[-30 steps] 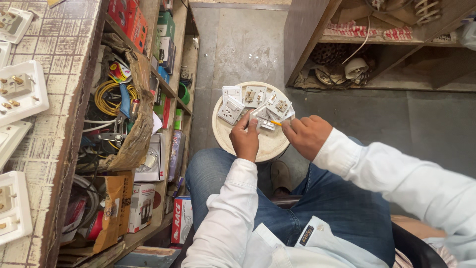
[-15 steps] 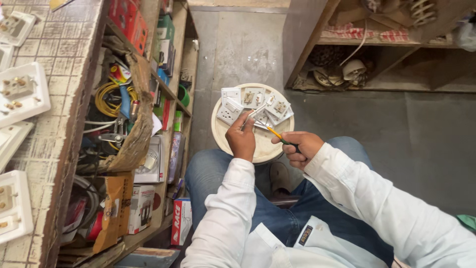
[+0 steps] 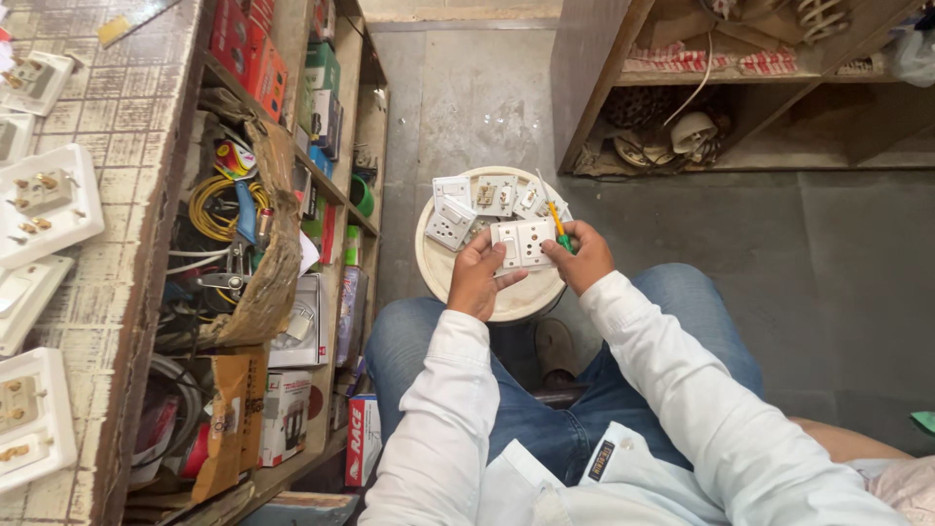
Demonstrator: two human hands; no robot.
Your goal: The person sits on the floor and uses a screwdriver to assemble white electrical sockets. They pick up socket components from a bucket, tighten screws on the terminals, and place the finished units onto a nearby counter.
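Observation:
My left hand [image 3: 479, 276] and my right hand [image 3: 581, 256] hold a white switch-and-socket plate [image 3: 523, 243] between them, just above a round cream stool top [image 3: 506, 297]. The right hand also grips a small screwdriver [image 3: 556, 221] with a yellow and green handle, its tip pointing up and away. Several other white switch and socket modules [image 3: 466, 205] lie on the far half of the stool top. My knees in blue jeans are on either side of the stool.
A wooden counter [image 3: 107, 146] at the left carries white switch boards [image 3: 44, 200]. Under it, shelves hold coiled wire [image 3: 209, 200], pliers, boxes [image 3: 282, 409] and a torn carton. A wooden rack [image 3: 740, 88] with parts stands at the back right over a grey floor.
Both hands came together on one socket plate and lifted it off the pile. The screwdriver, earlier pointing at the modules, now stands up beside the plate.

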